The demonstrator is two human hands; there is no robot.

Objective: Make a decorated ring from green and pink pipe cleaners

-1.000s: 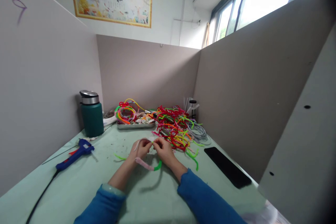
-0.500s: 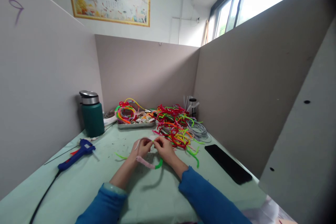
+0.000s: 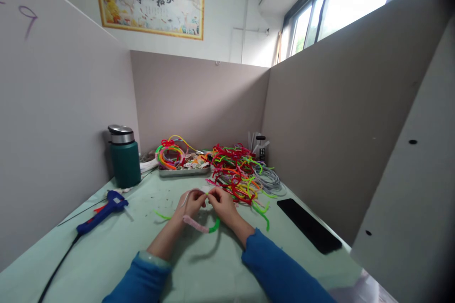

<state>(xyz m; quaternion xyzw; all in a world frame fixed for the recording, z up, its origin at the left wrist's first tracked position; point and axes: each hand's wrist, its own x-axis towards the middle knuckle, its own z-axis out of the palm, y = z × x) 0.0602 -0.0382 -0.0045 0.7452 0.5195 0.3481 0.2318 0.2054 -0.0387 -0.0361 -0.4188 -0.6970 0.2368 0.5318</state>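
My left hand [image 3: 192,202] and my right hand [image 3: 221,202] meet fingertip to fingertip over the middle of the table, both closed in a pinch. Between them is a pipe-cleaner loop [image 3: 196,224], with pink and green fuzzy wrapping along its near side and a thin grey cord running up over my left hand. A small bit of yellow-green shows at the fingertips; its exact shape is too small to make out. To the left of my left wrist lies a loose green pipe cleaner [image 3: 162,215].
A pile of coloured pipe cleaners [image 3: 236,175] lies behind my right hand, beside a coil of grey cord [image 3: 268,179]. Farther back stands a metal tray [image 3: 185,172] of small pieces. At left are a green bottle [image 3: 125,163] and blue glue gun [image 3: 103,213]; at right, a black phone [image 3: 308,225].
The view has shifted slightly. Both hands keep their pinch at the same spot, and the loop hangs almost as before.
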